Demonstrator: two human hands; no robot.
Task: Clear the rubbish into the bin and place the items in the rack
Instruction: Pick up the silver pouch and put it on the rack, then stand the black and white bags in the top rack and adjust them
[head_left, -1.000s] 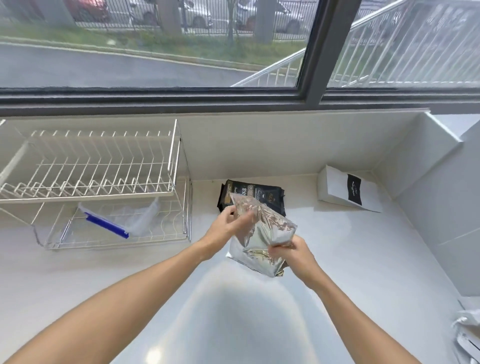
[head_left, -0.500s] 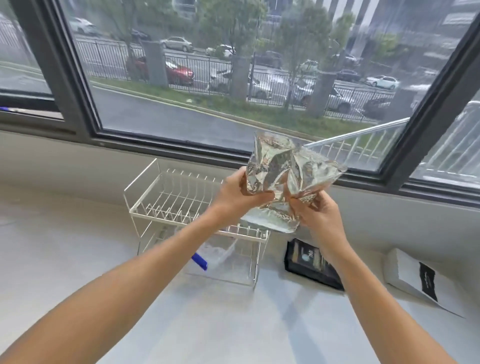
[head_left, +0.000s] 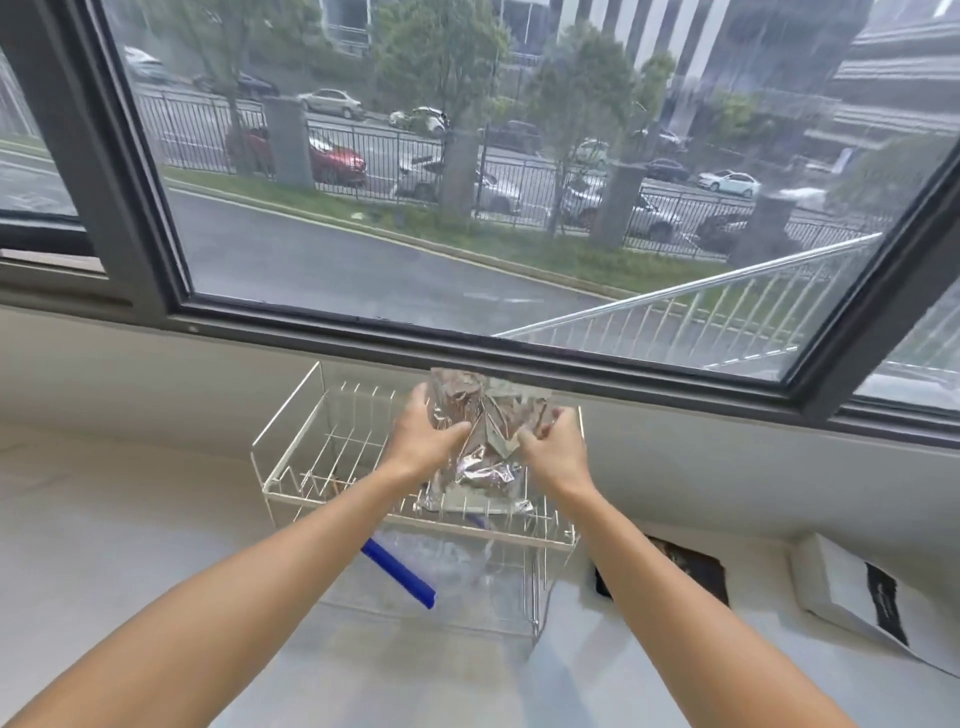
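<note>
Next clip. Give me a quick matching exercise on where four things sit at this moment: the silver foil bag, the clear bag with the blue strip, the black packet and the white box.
Things:
1. silver foil bag
2. clear bag with blue strip
3. black packet
4. white box

Places:
A. on the counter just right of the wire rack
B. rack's lower tier
C. farthest right on the counter
D. at the rack's upper tier, gripped by left hand and right hand

Pairs: 1-D, 2-B, 3-A, 4-C

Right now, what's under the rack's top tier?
On the lower tier lies a clear plastic bag with a blue strip. The foil bag and forearms cover part of it.
</note>
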